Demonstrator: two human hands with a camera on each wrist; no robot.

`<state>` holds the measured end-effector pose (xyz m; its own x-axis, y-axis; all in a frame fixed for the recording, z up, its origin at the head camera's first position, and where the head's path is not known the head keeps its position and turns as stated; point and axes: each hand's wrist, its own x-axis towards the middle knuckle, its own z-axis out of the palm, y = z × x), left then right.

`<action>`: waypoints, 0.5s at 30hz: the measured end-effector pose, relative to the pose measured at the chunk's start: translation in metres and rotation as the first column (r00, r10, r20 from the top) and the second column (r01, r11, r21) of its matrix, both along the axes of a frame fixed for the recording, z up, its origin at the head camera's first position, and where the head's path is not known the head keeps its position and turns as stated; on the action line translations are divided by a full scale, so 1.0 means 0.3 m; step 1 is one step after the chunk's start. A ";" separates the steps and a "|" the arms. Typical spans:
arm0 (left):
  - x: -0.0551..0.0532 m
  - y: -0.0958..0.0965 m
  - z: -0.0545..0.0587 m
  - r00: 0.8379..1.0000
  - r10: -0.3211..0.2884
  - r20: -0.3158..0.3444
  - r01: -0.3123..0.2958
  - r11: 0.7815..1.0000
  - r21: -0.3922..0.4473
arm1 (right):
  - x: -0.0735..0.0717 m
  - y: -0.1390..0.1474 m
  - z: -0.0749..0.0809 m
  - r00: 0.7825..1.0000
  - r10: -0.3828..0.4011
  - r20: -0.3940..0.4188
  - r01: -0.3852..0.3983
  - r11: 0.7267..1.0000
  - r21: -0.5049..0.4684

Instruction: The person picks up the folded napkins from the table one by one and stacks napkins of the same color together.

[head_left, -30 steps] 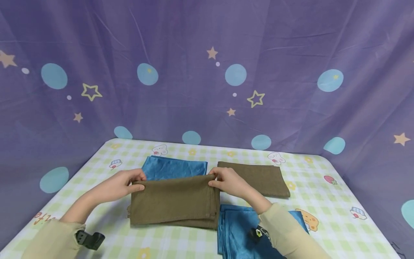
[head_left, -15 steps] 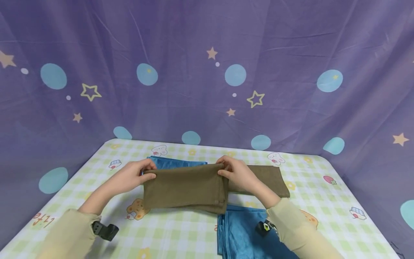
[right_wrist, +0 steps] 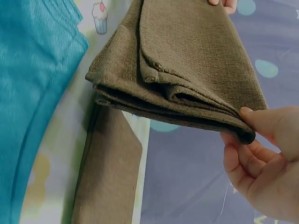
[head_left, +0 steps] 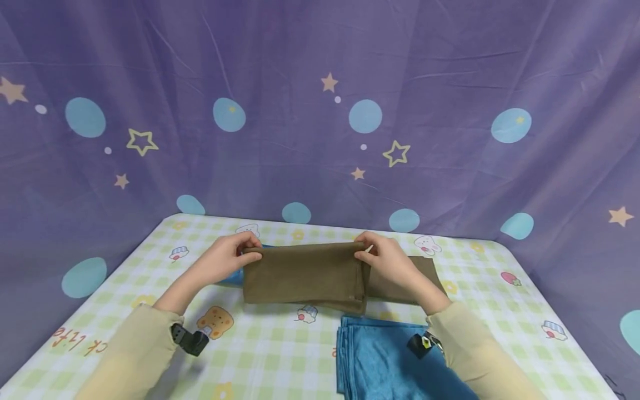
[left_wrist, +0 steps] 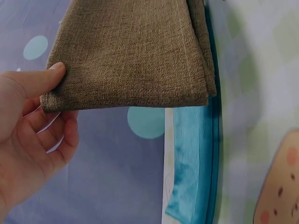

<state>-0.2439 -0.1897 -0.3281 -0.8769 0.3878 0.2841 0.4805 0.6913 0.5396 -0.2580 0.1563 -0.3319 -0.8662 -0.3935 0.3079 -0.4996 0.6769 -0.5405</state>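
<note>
A folded brown cloth [head_left: 302, 275] hangs by its upper edge between both hands, its layers showing at the right end in the right wrist view. My left hand [head_left: 225, 258] pinches the upper left corner between thumb and fingers. At the upper right corner, my right hand [head_left: 387, 258] holds the edge the same way. Behind the raised cloth lies a folded blue cloth [head_left: 232, 278], mostly hidden in the head view; the left wrist view shows more of this blue cloth [left_wrist: 194, 154]. A second folded brown cloth [head_left: 425, 272] lies partly behind the right hand.
Another folded blue cloth [head_left: 380, 355] lies at the front right, under the right forearm. All rest on a table with a green checked cover [head_left: 270, 355]. A purple curtain [head_left: 300, 111] with stars and dots hangs along the back and sides.
Both hands have carried the held brown cloth away from me and to the right. It now covers more of the far blue cloth and overlaps the other brown one.
</note>
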 end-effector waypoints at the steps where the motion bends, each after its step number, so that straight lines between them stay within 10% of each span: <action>1: -0.004 0.009 0.002 1.000 0.000 0.007 0.000 1.000 0.004 | -0.001 0.008 0.001 1.000 -0.009 -0.001 0.009 1.000 0.002; 15: -0.066 0.130 0.002 0.996 -0.054 0.065 0.048 0.995 0.083 | -0.023 0.125 0.015 0.997 -0.079 -0.005 0.079 0.997 -0.002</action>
<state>-0.2637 -0.1506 -0.3276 -0.8746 0.4107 0.2576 0.4750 0.6195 0.6250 -0.2648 0.1938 -0.3275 -0.8928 -0.3237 0.3133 -0.4478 0.7133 -0.5392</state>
